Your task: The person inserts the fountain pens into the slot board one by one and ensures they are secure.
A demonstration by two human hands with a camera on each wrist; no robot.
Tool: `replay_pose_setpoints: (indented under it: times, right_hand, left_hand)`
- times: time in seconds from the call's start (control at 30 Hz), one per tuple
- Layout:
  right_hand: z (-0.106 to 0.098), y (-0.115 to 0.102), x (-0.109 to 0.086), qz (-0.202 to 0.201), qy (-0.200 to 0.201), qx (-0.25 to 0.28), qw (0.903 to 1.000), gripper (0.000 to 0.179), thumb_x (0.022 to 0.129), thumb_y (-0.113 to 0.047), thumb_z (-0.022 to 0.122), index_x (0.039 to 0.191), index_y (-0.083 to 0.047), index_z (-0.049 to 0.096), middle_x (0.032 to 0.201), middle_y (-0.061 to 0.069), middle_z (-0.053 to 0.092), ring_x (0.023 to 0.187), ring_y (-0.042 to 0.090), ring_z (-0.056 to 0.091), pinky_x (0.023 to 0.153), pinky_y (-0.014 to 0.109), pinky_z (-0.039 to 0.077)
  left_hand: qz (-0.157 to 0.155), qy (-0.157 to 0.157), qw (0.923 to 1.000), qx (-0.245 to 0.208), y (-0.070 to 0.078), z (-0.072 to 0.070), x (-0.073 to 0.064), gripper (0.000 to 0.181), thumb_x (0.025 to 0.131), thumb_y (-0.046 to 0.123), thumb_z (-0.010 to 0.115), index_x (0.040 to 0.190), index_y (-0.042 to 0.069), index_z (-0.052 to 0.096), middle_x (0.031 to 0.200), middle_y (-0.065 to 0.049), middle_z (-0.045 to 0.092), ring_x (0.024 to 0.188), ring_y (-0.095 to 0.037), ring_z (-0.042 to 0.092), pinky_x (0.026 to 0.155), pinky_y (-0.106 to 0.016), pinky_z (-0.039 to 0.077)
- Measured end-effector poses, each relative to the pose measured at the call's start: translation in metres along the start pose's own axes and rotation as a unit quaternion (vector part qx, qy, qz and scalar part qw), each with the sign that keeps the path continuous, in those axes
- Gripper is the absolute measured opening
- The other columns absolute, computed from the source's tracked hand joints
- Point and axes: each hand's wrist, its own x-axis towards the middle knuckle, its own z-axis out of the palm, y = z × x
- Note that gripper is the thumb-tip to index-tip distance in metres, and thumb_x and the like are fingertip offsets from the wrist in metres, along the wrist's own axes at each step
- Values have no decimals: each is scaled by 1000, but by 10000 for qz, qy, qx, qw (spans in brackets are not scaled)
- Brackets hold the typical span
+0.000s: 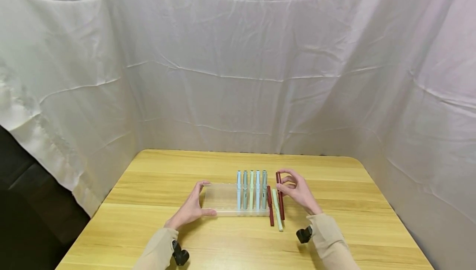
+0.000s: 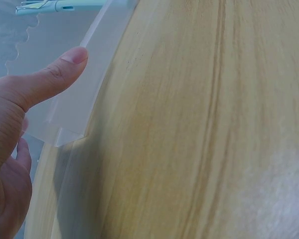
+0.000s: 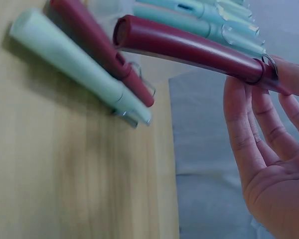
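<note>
A clear plastic pen rack (image 1: 220, 197) stands on the table, its left end gripped by my left hand (image 1: 190, 208). In the left wrist view the thumb (image 2: 55, 74) lies over the rack's front wall. Several light blue, grey-green and pale green pens (image 1: 252, 191) lie side by side in its right part. My right hand (image 1: 300, 191) pinches a dark red pen (image 3: 184, 50) near its clip end, between thumb and fingers. Below the held pen, a second dark red pen (image 1: 270, 207) and a pale green pen (image 1: 277, 211) lie beside the rack's right end.
The wooden table (image 1: 230, 245) has rounded far corners. Grey-white cloth (image 1: 238, 76) hangs behind it and along both sides. A black wrist camera (image 1: 180, 254) sits on the left sleeve, another black camera (image 1: 304, 234) on the right.
</note>
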Motion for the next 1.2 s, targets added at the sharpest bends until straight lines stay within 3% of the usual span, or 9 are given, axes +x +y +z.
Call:
replay_pose_setpoints:
  times: [0.2, 0.43, 0.67, 0.9, 1.2]
  right_hand:
    - [12, -10, 3, -155, 173, -28, 9997, 52, 92, -10, 73, 138, -4, 50, 101, 18, 68, 74, 11, 72, 69, 37, 65]
    - [28, -17, 8, -488, 211, 47, 9986, 50, 91, -4, 72, 137, -2, 52, 104, 32, 66, 77, 11, 72, 70, 32, 65]
    - [45, -27, 12, -535, 253, 11, 9982, 50, 91, -5, 72, 137, -7, 53, 109, 30, 66, 83, 8, 71, 78, 27, 64]
    - [62, -32, 18, -510, 226, -46, 9984, 52, 90, -5, 73, 138, -10, 53, 112, 29, 64, 85, 13, 70, 76, 25, 62]
    - [81, -30, 24, -449, 506, -150, 9976, 50, 88, -6, 75, 135, -10, 57, 111, 23, 69, 89, 23, 71, 76, 23, 61]
  left_hand:
    - [-7, -13, 10000, -13, -2, 0, 0, 99, 68, 20, 93, 146, 3, 35, 158, -24, 33, 150, -50, 24, 124, -67, 19]
    - [31, -54, 10000, 45, -5, 0, 1, 100, 69, 20, 93, 147, 3, 33, 157, -22, 33, 151, -49, 23, 125, -65, 19]
    - [92, -17, 9999, 85, -6, 0, 3, 100, 67, 20, 93, 146, 4, 34, 157, -23, 34, 151, -49, 24, 125, -63, 20]
    - [125, -6, 9999, 67, -5, 0, 3, 100, 67, 19, 93, 146, 4, 34, 156, -23, 35, 151, -49, 24, 125, -64, 19]
    - [134, -30, 9999, 26, -6, 0, 3, 100, 67, 21, 93, 146, 4, 34, 156, -23, 35, 151, -49, 24, 125, -63, 19]
